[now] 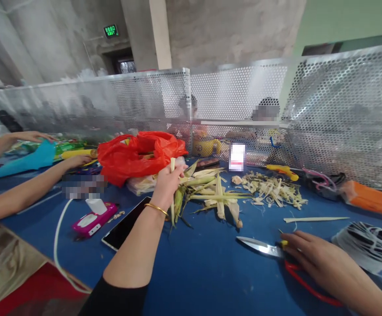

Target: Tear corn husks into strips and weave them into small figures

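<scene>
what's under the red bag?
At the near edge of the red bag, clear plastic with something pale in it pokes out. Anything farther under is covered, so can't tell.

Part of the scissors is covered by the right hand, and part of a pale strip by the left hand. The red bag's contents are mostly hidden. A co-worker's arms are cut off at left. The bright screen is blurred.
</scene>
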A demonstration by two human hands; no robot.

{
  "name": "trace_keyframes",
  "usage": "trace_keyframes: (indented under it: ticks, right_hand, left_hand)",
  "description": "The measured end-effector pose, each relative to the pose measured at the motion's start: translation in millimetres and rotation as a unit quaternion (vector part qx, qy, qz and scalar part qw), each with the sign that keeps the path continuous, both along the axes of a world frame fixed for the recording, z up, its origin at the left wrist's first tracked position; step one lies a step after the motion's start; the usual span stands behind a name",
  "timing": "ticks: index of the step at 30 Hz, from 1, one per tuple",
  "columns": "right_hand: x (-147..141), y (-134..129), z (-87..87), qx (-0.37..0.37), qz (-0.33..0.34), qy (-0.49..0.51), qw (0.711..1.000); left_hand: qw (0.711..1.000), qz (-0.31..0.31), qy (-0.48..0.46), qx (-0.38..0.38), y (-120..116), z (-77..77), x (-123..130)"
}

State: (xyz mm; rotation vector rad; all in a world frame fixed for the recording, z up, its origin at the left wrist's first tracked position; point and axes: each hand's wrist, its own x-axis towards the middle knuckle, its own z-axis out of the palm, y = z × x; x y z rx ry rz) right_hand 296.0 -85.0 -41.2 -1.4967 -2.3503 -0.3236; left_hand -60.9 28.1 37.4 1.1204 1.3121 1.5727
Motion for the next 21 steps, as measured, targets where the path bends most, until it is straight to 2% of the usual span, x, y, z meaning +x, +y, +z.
trace_keyframes:
  ticks: [3,5,9,12,16,18,21]
  right_hand:
    - [-10,4,14.1,0.001,0.026,-0.026,0.999]
    - [-23,10,26.0,0.001,0.038,-0.015,0.999]
    - [-62,38,47.3,-0.025,0.073,-0.008,0.997]
    - [-98,69,56.4,-0.031,0.073,-0.042,0.996]
    - [-134,108,54.4,-0.055,0.024,-0.158,0.986]
    - [-142,121,48.8,-0.063,0.027,-0.176,0.982]
    - [-139,127,43.3,-0.063,0.027,-0.173,0.982]
  left_hand:
    - [0.974,-0.063,-0.218,0.016,-22,8.5,2]
    - [0.946,-0.118,-0.302,-0.018,-39,9.9,4]
    - [0.887,-0.188,-0.399,-0.134,-52,-3.6,7]
    - [0.863,-0.173,-0.432,-0.196,-42,-20.3,7]
    - [0.857,-0.139,-0.443,-0.224,-29,-32.2,5]
    - [0.861,-0.132,-0.438,-0.222,-28,-32.9,4]
    - [0.889,-0.132,-0.387,-0.206,-29,-32.7,6]
